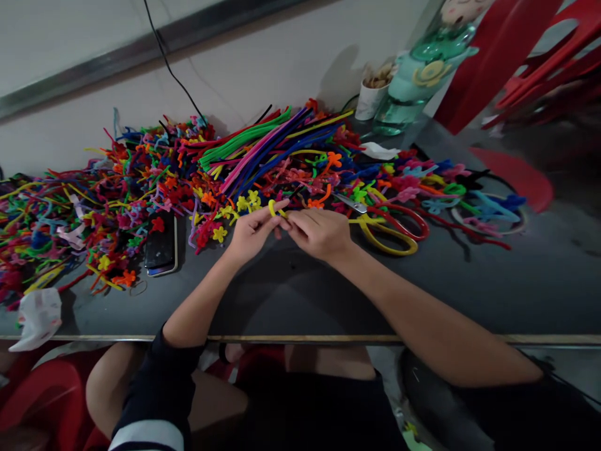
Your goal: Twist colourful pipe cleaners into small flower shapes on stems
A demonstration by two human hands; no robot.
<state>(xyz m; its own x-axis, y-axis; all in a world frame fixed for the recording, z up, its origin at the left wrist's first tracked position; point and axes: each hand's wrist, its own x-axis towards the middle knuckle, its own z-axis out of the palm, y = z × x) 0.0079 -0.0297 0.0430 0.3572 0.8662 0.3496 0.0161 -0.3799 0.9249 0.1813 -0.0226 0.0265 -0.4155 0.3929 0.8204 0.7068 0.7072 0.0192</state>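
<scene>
Both hands meet over the dark table, close to its heap of fuzzy stems. A yellow pipe cleaner loops up between them. My left hand pinches it with thumb and fingers. Curled fingers of my right hand grip the same stem from the other side; its fingertips are partly hidden. Just beyond lie small yellow pipe-cleaner flowers and an orange one. To the right of my right hand rest scissors with one red and one yellow handle loop.
Loose pipe cleaners and flowers cover the table's back, with a bundle of straight stems on top. A phone lies left. A green bottle and a paper cup stand at the back right. The table's edge runs below my forearms.
</scene>
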